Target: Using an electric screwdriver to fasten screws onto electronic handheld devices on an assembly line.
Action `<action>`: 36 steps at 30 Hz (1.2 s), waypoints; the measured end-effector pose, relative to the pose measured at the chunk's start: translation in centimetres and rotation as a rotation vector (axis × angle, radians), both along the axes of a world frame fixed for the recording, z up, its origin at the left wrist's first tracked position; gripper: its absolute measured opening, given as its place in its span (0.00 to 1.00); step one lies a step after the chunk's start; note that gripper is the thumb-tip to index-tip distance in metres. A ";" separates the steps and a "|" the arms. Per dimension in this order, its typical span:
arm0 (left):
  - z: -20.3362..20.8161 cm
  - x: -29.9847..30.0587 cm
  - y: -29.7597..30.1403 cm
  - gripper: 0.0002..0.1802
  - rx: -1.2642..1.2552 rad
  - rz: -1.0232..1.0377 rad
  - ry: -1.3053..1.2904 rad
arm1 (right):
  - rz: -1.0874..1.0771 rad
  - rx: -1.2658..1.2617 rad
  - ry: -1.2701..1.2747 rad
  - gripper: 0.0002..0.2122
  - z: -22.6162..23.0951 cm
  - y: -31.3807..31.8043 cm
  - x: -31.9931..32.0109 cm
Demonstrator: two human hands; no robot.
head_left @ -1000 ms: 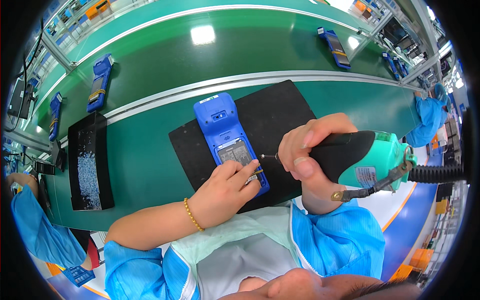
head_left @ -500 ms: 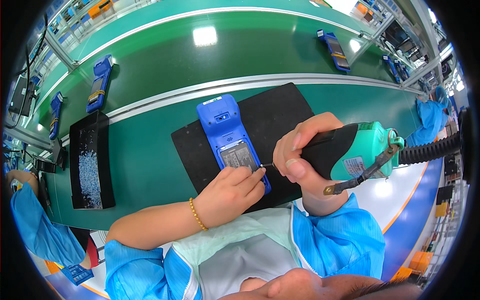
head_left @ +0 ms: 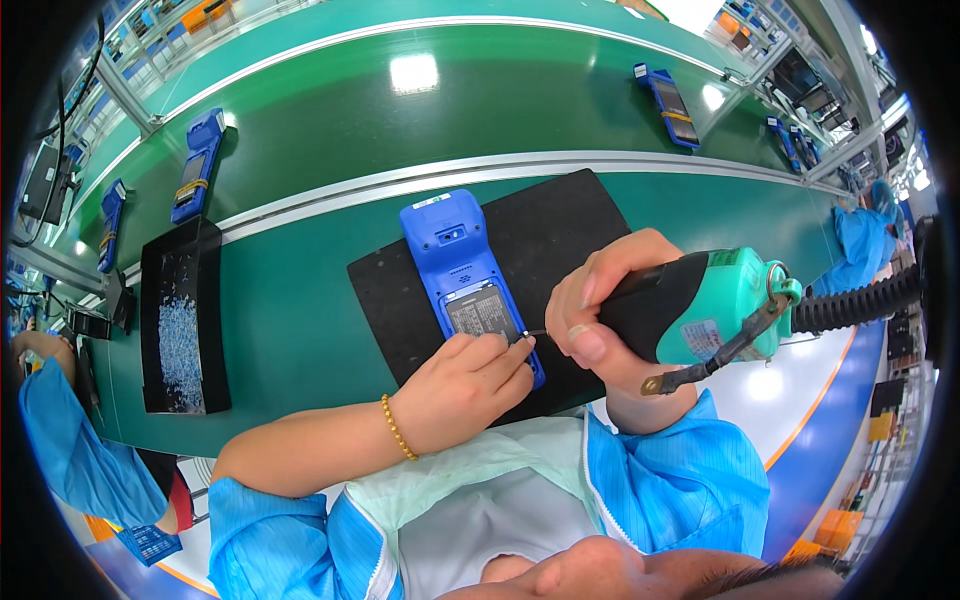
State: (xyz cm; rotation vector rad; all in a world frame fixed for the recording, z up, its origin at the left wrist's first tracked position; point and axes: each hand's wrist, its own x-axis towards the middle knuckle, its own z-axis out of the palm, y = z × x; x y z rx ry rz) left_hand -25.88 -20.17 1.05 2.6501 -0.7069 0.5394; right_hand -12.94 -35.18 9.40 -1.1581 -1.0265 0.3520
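A blue handheld terminal (head_left: 445,235) lies face down on a black mat (head_left: 555,215), its back showing a labelled grey panel (head_left: 482,312). My left hand (head_left: 462,390) rests over the lower part of the device, covering some of it. Its fingers are bent and drawn together at the device's right edge, around the driver's tip; whatever they pinch there is too small to name. My right hand (head_left: 620,300) is wrapped round the black grip of a green electric screwdriver (head_left: 735,300), held nearly level. Its thin bit points left toward my left fingertips.
A black tray (head_left: 212,330) of small bluish screws stands on the left. Beyond a metal rail (head_left: 400,184), blue terminals with yellow bands (head_left: 195,175) lie on a green surface. A ribbed black hose (head_left: 860,307) trails right from the driver. Other people in blue sit at both sides.
The device and mat appear shifted very slightly to the right in the picture. Both hands keep their grip, and the driver has tilted and moved a little left.
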 end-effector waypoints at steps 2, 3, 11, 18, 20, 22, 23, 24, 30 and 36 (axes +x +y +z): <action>0.1 0.0 0.0 0.14 0.006 -0.001 -0.019 | 0.012 0.003 -0.014 0.14 0.1 0.1 0.0; 0.1 0.0 0.0 0.14 0.005 0.001 -0.020 | 0.000 -0.016 -0.058 0.14 -0.1 0.0 0.1; -0.1 0.1 0.0 0.14 0.004 -0.001 -0.039 | -0.009 -0.049 -0.079 0.14 0.3 -0.1 -0.1; -0.2 0.0 0.0 0.14 0.006 -0.004 -0.029 | -0.031 -0.013 -0.040 0.13 0.5 0.0 -0.6; -0.2 0.0 0.0 0.14 0.016 -0.002 -0.024 | -0.031 -0.004 -0.014 0.13 0.5 -0.1 -0.6; -0.2 0.0 0.0 0.14 0.015 0.001 -0.022 | -0.041 -0.024 -0.040 0.13 0.6 -0.2 -0.6; -0.2 0.0 -0.1 0.14 0.015 0.003 -0.020 | -0.040 -0.025 -0.039 0.13 0.6 -0.2 -0.6; -0.2 0.0 -0.1 0.14 0.015 0.003 -0.020 | -0.039 -0.023 -0.041 0.12 0.5 -0.2 -0.6; -0.2 0.1 -0.1 0.14 0.032 0.004 -0.010 | -0.044 0.018 -0.042 0.12 0.3 0.0 -0.5; -0.4 0.1 0.1 0.14 0.033 0.001 -0.034 | -0.136 0.098 0.036 0.13 0.1 0.0 -1.0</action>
